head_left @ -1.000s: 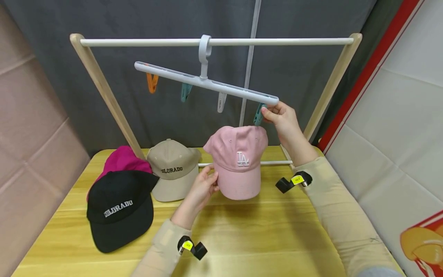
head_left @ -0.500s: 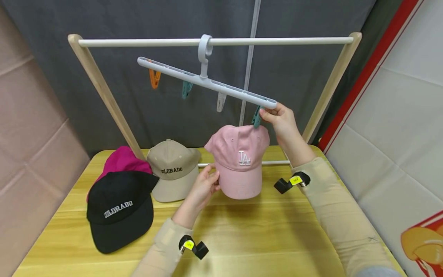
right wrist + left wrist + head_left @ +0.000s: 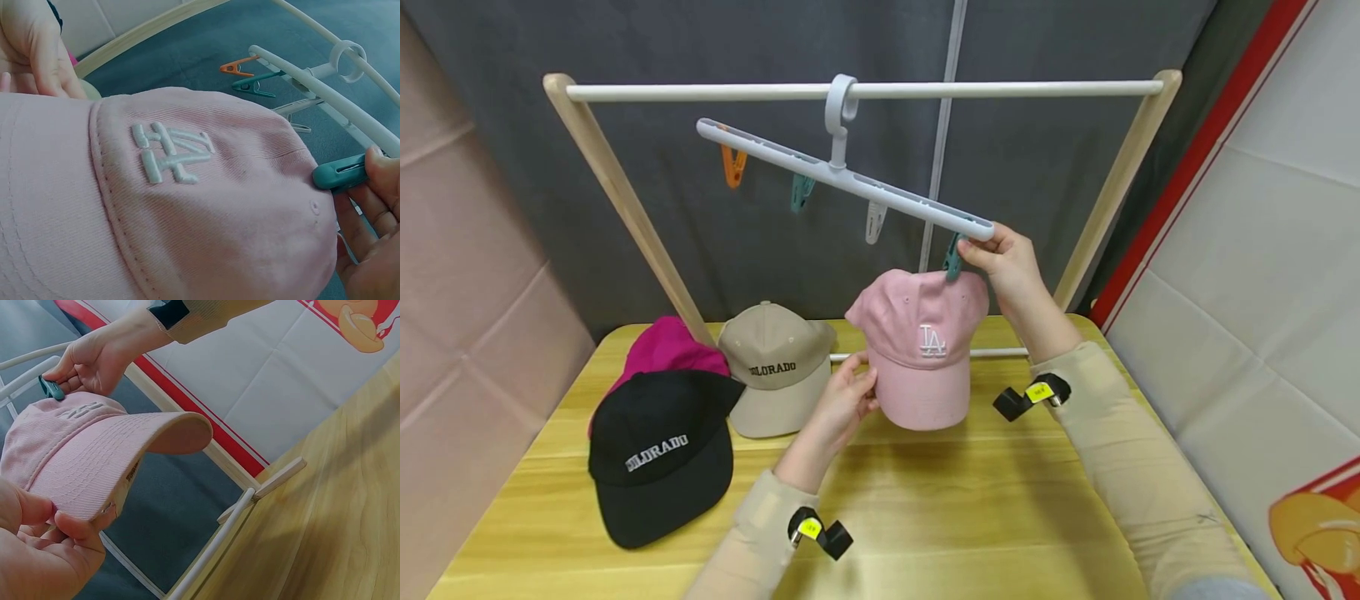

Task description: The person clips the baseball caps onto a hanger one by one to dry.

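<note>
A pink cap (image 3: 921,396) with white LA letters is held up above the table, brim down. My left hand (image 3: 838,404) pinches the side edge of its brim, thumb on top in the left wrist view. My right hand (image 3: 1015,271) pinches a teal clip (image 3: 952,263) at the low right end of a pale hanger (image 3: 838,177). In the right wrist view the clip's tip (image 3: 325,176) lies on the top edge of the cap's crown; whether it bites the cloth on both sides is hidden. The hanger tilts down to the right.
The hanger's hook rides a white rail (image 3: 700,92) on a wooden-legged rack. Orange (image 3: 733,167), teal (image 3: 801,192) and white (image 3: 875,222) clips hang from it. On the table's (image 3: 925,517) left lie a black cap (image 3: 662,433), a magenta cap (image 3: 673,346) and a beige cap (image 3: 775,350).
My right hand has come slightly left and down, bringing the teal clip onto the cap's top edge. The hanger tilts a little more. My left hand has shifted the cap slightly right.
</note>
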Demonstrator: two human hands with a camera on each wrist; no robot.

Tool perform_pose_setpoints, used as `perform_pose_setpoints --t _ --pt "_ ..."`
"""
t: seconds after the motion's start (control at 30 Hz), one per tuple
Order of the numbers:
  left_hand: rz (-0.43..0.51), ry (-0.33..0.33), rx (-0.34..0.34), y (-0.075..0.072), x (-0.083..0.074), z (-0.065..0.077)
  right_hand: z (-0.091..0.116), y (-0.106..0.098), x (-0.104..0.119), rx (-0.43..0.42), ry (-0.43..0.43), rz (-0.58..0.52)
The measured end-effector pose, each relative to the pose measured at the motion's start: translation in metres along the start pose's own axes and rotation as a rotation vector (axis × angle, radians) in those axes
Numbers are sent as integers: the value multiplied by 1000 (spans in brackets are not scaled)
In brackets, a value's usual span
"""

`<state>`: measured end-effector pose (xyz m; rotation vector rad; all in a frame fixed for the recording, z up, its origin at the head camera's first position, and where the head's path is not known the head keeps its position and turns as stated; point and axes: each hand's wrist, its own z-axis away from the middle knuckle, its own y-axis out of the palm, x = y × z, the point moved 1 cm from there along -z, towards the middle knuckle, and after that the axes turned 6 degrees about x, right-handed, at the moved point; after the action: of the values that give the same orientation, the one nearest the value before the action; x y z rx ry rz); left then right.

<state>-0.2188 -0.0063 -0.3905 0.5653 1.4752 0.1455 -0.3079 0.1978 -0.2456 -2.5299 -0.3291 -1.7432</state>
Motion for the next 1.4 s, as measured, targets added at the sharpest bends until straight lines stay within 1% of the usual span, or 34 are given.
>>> perform_pose_setpoints --t 0.2,0.37,0.67,0.8,0.97,1.23,1.4 --pt "-6 4 19 0 -1 -1 1 -1 1 4 13 24" --pt "-13 2 20 0 -2 -1 2 -1 2 9 30 45" --pt "1 14 20 0 -4 -3 2 -4 1 62 137 193" --pt "2 4 14 0 -4 -3 1 -4 0 66 166 212" --pt "14 -7 4 0 -2 -4 2 -5 -4 63 173 214" --pt "12 -21 -10 -2 2 -5 6 -5 -8 84 150 259" --pt "8 -31 -5 -3 5 -5 7 -5 -10 81 154 276"
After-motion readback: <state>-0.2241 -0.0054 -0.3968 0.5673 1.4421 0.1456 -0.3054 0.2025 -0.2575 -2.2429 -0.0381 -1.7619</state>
